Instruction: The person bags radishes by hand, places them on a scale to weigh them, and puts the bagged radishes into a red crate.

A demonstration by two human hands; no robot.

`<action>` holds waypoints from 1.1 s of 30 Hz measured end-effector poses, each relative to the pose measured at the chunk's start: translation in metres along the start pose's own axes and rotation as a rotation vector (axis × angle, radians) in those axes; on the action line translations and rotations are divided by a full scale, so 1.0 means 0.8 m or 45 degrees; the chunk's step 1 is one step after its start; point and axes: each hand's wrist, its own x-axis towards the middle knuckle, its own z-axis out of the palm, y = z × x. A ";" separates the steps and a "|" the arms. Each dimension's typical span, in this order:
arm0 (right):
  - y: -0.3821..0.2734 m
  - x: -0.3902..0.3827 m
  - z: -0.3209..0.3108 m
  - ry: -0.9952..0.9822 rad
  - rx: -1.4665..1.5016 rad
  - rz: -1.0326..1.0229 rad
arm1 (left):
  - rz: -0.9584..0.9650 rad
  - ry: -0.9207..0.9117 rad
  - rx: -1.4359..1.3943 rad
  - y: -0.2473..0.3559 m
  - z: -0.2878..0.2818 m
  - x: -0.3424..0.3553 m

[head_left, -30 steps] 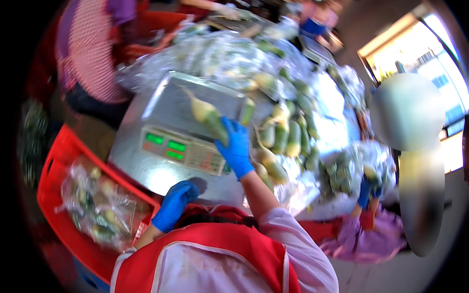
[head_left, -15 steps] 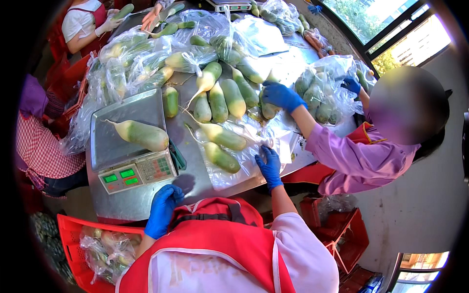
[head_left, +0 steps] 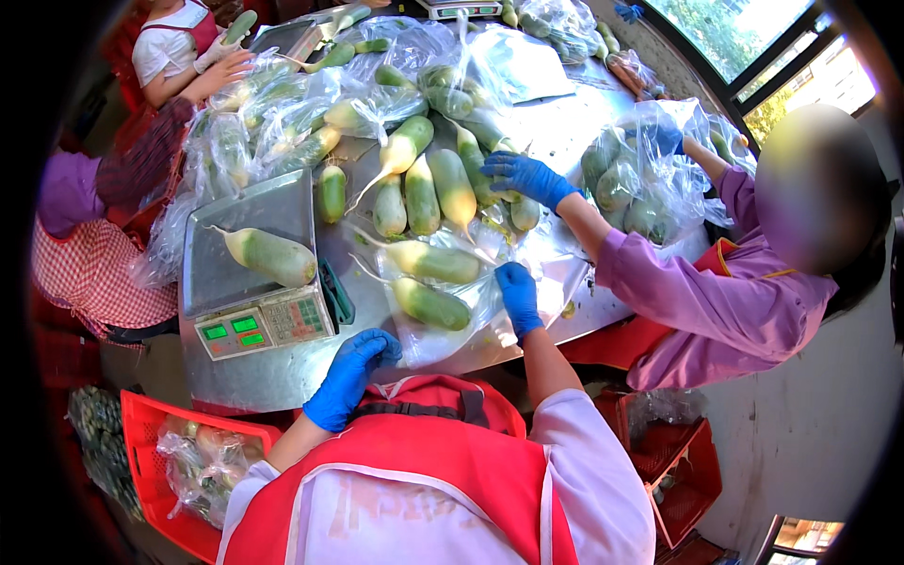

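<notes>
My right hand (head_left: 517, 299), in a blue glove, pinches the edge of a clear plastic bag (head_left: 424, 352) lying flat on the metal table. Two green-and-white radishes lie over the bag: a farther radish (head_left: 435, 262) and a nearer radish (head_left: 430, 304). My left hand (head_left: 358, 374), also blue-gloved, hovers at the table's near edge beside the bag's corner. Its fingers are loosely bent with nothing visible in them. To the left, a single radish (head_left: 271, 256) rests on the pan of a digital scale (head_left: 259, 330) with a lit green display.
Beyond the bag lies a row of radishes (head_left: 421, 196). A co-worker's blue-gloved hand (head_left: 529, 179) touches that row from the right; bagged radishes (head_left: 626, 179) stand beside it. More bagged radishes (head_left: 254, 118) are piled far left. A red crate (head_left: 141, 424) sits below the table at left.
My left hand has moved right, toward the bag's near corner. My right hand has shifted slightly nearer with the bag edge. A co-worker at the left has stretched an arm across the bagged pile.
</notes>
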 end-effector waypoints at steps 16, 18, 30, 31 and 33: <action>-0.137 -0.035 -0.038 -0.293 0.960 0.148 | 0.738 -0.198 1.587 -0.048 0.103 0.187; -0.126 -0.039 -0.032 -0.199 0.804 0.004 | 0.650 -0.177 1.361 -0.072 0.081 0.203; -0.004 -0.032 0.024 -0.286 0.713 0.155 | 0.611 -0.329 0.117 0.094 0.094 0.108; 0.032 -0.034 0.031 -0.269 0.613 0.104 | 0.682 -0.349 0.091 0.118 0.092 0.098; 0.131 -0.040 0.052 -0.174 0.146 -0.158 | 0.714 -0.324 0.144 0.135 0.088 0.091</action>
